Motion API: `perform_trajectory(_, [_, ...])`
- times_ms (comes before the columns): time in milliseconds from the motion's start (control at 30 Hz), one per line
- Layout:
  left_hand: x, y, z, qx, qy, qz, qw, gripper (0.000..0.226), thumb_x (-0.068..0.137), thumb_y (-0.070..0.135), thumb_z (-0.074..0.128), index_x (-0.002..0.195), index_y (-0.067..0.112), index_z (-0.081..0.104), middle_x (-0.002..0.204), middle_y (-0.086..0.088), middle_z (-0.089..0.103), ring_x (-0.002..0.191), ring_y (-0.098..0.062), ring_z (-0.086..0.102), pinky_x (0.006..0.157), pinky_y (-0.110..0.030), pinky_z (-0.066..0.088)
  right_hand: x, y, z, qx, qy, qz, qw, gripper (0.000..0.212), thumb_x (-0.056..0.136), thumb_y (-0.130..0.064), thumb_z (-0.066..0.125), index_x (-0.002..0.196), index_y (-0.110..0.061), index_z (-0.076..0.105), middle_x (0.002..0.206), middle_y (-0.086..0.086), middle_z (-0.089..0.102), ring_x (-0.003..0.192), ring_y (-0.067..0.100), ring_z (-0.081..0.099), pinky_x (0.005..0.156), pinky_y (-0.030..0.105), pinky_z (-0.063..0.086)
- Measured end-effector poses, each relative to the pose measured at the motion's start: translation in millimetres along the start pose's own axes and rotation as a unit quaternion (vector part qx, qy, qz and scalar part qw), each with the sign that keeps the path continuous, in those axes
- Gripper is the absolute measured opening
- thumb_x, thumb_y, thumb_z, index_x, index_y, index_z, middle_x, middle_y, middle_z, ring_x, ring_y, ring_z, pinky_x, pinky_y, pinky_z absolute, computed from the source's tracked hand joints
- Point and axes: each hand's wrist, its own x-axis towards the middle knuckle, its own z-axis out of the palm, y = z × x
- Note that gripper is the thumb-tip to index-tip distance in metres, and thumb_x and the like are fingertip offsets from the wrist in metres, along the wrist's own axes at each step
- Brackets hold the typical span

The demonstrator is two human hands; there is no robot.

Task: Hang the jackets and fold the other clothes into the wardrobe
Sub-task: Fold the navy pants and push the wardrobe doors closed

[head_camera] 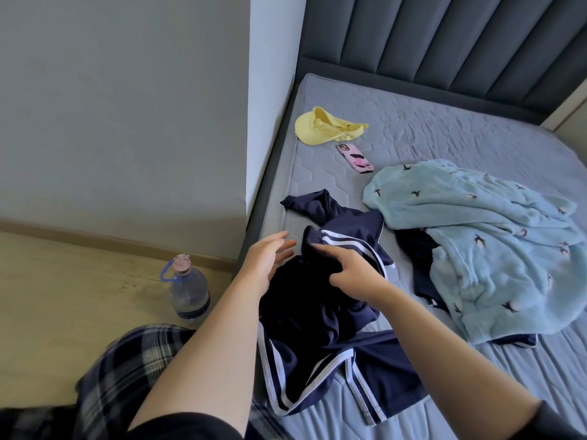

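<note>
Gripping navy jacket point(320, 300) with right hand point(349, 268), lengthwise along bed point(444, 128)

Bare forearms, short black sleeves point(190, 427), and dark blue-and-white plaid trousers point(127, 369).

jacket point(320, 312) on mattress point(444, 128), bottle point(189, 290) left

Home bedroom, bare quilted mattress point(444, 122), padded headboard point(444, 36), strewn clothes point(476, 242)
</note>
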Motion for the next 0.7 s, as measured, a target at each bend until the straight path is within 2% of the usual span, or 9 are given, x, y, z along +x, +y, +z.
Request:
perform_trajectory(100, [2.3, -1.8, -1.4, -0.005, -0.055, 0.030, 0.998, 0.022, 0.099, 0.019, 0.046, 0.109, 0.024, 0.065, 0.106, 0.003, 0.070, 0.092, -0.012, 0.067, 0.071, -0.024, 0.049, 3.3, -8.6, -1.4, -0.041, -0.064, -0.023, 0.997, 0.072, 0.072, 0.013, 0.041, 0.128, -0.029, 0.060, 0.101, 0.000, 0.070, 0.074, 0.015, 0.063, 0.063, 0.023, 0.049])
perform_trajectory(167, [4.7, -2.6, -3.3, 0.024, -0.082, 0.051, 0.995, 0.027, 0.098, 0.014, 0.048, 0.109, 0.029, 0.067, 0.109, 0.003, 0.071, 0.097, -0.014, 0.067, 0.082, -0.027, 0.050, 5.2, -13.7, -1.7, -0.041, -0.090, -0.015, 0.995, 0.068, 0.072, 0.014, 0.039, 0.121, -0.025, 0.065, 0.093, 0.001, 0.072, 0.072, 0.011, 0.061, 0.063, 0.022, 0.049])
perform_trajectory(233, [4.7, -3.9, -4.6, 0.065, -0.100, 0.073, 0.990, 0.035, 0.094, 0.004, 0.050, 0.104, 0.031, 0.069, 0.114, 0.000, 0.069, 0.104, -0.017, 0.065, 0.093, -0.029, 0.048, 5.4, -18.2, -1.7, -0.050, -0.103, -0.010, 0.993, 0.059, 0.072, 0.014, 0.039, 0.109, -0.021, 0.070, 0.073, -0.011, 0.069, 0.059, 0.001, 0.057, 0.055, 0.016, 0.045])
perform_trajectory(300, [3.5, -5.5, -5.7, 0.089, -0.104, 0.082, 0.987, 0.040, 0.091, -0.004, 0.051, 0.099, 0.029, 0.072, 0.113, -0.005, 0.068, 0.102, -0.020, 0.064, 0.094, -0.031, 0.048, 4.7, -20.8, -0.3, -0.080, -0.089, -0.015, 0.993, 0.044, 0.073, 0.010, 0.042, 0.089, -0.020, 0.070, 0.058, -0.014, 0.060, 0.051, 0.000, 0.051, 0.051, 0.017, 0.041])
perform_trajectory(367, [1.4, -4.8, -5.3, 0.118, -0.099, 0.095, 0.983, 0.037, 0.089, -0.006, 0.052, 0.094, 0.025, 0.072, 0.102, -0.006, 0.069, 0.095, -0.021, 0.064, 0.090, -0.032, 0.048, 3.4, -21.2, 2.9, -0.111, -0.031, -0.015, 0.993, 0.028, 0.073, 0.004, 0.046, 0.075, -0.017, 0.064, 0.059, -0.006, 0.057, 0.055, 0.012, 0.051, 0.055, 0.030, 0.044])
perform_trajectory(433, [-2.0, 0.0, -3.5, 0.149, -0.082, 0.110, 0.979, 0.032, 0.090, -0.007, 0.050, 0.089, 0.020, 0.068, 0.091, -0.005, 0.068, 0.086, -0.021, 0.060, 0.079, -0.029, 0.047, 1.8, -21.3, 4.6, -0.140, 0.059, -0.002, 0.988, 0.020, 0.073, -0.002, 0.050, 0.080, -0.013, 0.066, 0.067, 0.000, 0.062, 0.065, 0.022, 0.056, 0.061, 0.035, 0.047])
perform_trajectory(500, [-7.7, 8.0, 0.5, 0.145, -0.066, 0.113, 0.981, 0.032, 0.090, -0.008, 0.046, 0.084, 0.018, 0.064, 0.088, -0.006, 0.065, 0.082, -0.023, 0.054, 0.070, -0.028, 0.041, 0.6, -23.2, 4.1, -0.141, 0.147, 0.002, 0.979, 0.025, 0.075, -0.006, 0.054, 0.089, -0.019, 0.070, 0.079, -0.003, 0.067, 0.074, 0.020, 0.059, 0.061, 0.030, 0.045])
perform_trajectory(600, [-22.1, 28.3, 4.6, 0.136, -0.049, 0.118, 0.982, 0.039, 0.085, -0.006, 0.041, 0.074, 0.021, 0.066, 0.094, -0.010, 0.064, 0.082, -0.024, 0.052, 0.068, -0.031, 0.039, 4.3, -35.7, -1.1, -0.092, 0.233, -0.022, 0.968, 0.026, 0.079, -0.007, 0.059, 0.096, -0.022, 0.072, 0.100, -0.007, 0.065, 0.087, 0.013, 0.059, 0.067, 0.020, 0.038])
perform_trajectory(700, [-43.9, 62.0, 2.6, 0.137, -0.071, 0.149, 0.977, 0.038, 0.087, -0.002, 0.041, 0.081, 0.022, 0.070, 0.089, -0.006, 0.066, 0.074, -0.018, 0.056, 0.056, -0.020, 0.042, 12.7, -65.3, -8.3, -0.058, 0.246, -0.044, 0.966, 0.026, 0.079, -0.009, 0.058, 0.093, -0.026, 0.072, 0.095, -0.006, 0.070, 0.087, 0.015, 0.063, 0.070, 0.023, 0.042])
